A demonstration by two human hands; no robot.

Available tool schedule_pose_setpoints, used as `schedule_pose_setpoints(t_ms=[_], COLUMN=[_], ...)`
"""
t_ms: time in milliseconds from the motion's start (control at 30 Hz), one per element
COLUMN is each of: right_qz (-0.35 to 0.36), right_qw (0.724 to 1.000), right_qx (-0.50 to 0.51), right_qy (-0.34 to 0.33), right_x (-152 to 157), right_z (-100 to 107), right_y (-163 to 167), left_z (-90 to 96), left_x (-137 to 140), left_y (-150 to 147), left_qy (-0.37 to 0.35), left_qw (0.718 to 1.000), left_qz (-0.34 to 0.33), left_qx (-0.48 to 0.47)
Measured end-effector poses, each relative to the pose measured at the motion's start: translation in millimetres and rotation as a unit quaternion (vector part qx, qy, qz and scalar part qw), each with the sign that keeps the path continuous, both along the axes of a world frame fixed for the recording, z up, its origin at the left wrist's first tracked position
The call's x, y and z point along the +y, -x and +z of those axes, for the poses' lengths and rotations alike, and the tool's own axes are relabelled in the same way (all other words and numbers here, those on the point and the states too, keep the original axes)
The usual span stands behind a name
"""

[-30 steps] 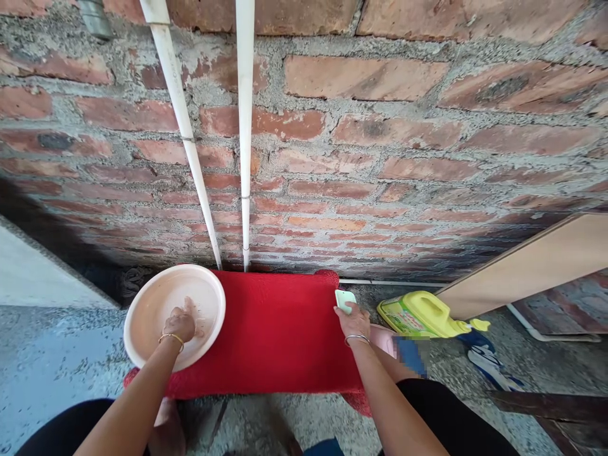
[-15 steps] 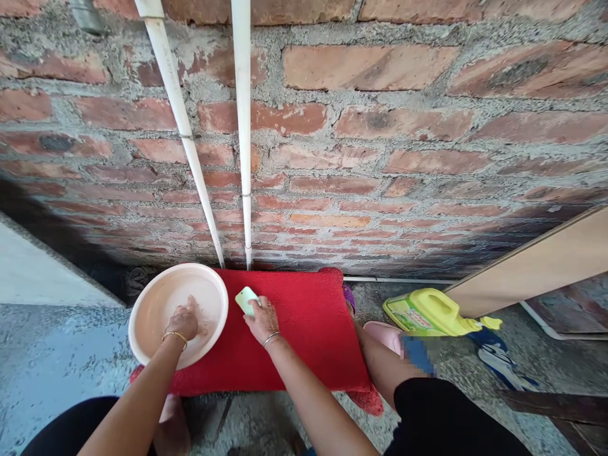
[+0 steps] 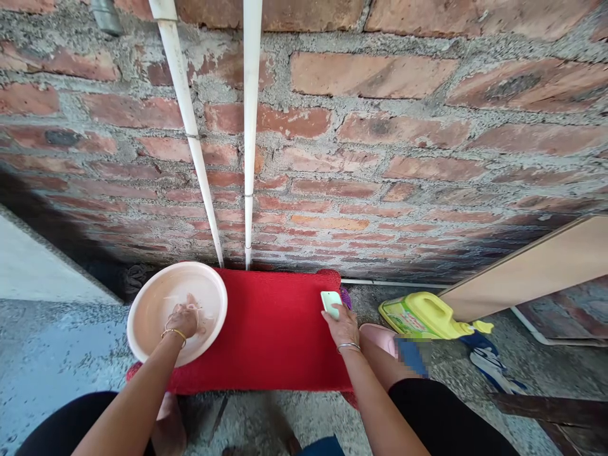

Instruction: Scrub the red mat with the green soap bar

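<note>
My left hand [image 3: 181, 321] is inside the pale pink basin [image 3: 135, 329], low over its bottom, with some fingers stretched out. Nothing shows in its grasp, though the fingertips are hard to make out. A pale green, flat, rounded block [image 3: 331, 303] with a small dark dot near its top edge is in my right hand [image 3: 344, 324]. Its exact kind is unclear. My right hand grips it from the near side, over the right end of the red cloth [image 3: 275, 335]. This cloth lies across a low surface, and the basin rests at its left end.
Against the brick wall [image 3: 323, 168] run two white pipes [image 3: 250, 126]. To the right, a yellow detergent jug [image 3: 422, 313] lies on the concrete floor beside a pink shoe [image 3: 380, 339] and a blue-and-white glove-like item [image 3: 494, 364]. A tan board [image 3: 536, 259] leans behind.
My right hand has moved right with the pale green block, from beside the basin to the red cloth's right end. My left hand stays in the basin, its fingers slightly shifted.
</note>
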State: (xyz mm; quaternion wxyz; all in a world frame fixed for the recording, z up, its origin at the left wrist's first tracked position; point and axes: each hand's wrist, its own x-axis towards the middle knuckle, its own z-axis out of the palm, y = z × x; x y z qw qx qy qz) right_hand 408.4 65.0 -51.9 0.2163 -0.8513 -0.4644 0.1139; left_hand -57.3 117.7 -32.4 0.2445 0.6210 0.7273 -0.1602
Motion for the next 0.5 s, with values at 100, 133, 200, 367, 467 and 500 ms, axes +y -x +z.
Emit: schedule_pose_setpoints(t_ms=[100,133,200,367,467,500], right_qz=[-0.040,-0.050,-0.069,-0.044,0.052,0.094], right_qw=[0.999,0.998,0.997,0.999,0.998,0.995], right_qx=[0.012,0.014,0.016,0.020,0.035,0.038], right_qy=[0.020,0.024,0.025,0.007,0.012,0.018], right_x=[-4.0,-3.7,-1.5,4.8,5.1,4.5], right_z=[5.1,7.0,9.8,9.6,10.1,11.3], right_y=[-8.2,-7.5,-2.7,39.0,96.8,119.8], left_z=[4.6,6.9,11.0,12.4,8.9,8.0], left_x=[-1.5,-2.0,-3.0,-2.5,-0.8,-0.3], left_y=[-2.4,-3.8,-6.2,-6.2,-4.2,-3.7], left_qy=[0.027,0.031,0.031,0.025,0.021,0.023], left_qw=[0.999,0.998,0.997,0.999,0.999,0.999], left_qz=[0.041,0.055,0.071,0.044,0.038,0.036], left_qx=[0.017,0.022,0.027,0.017,0.011,0.009])
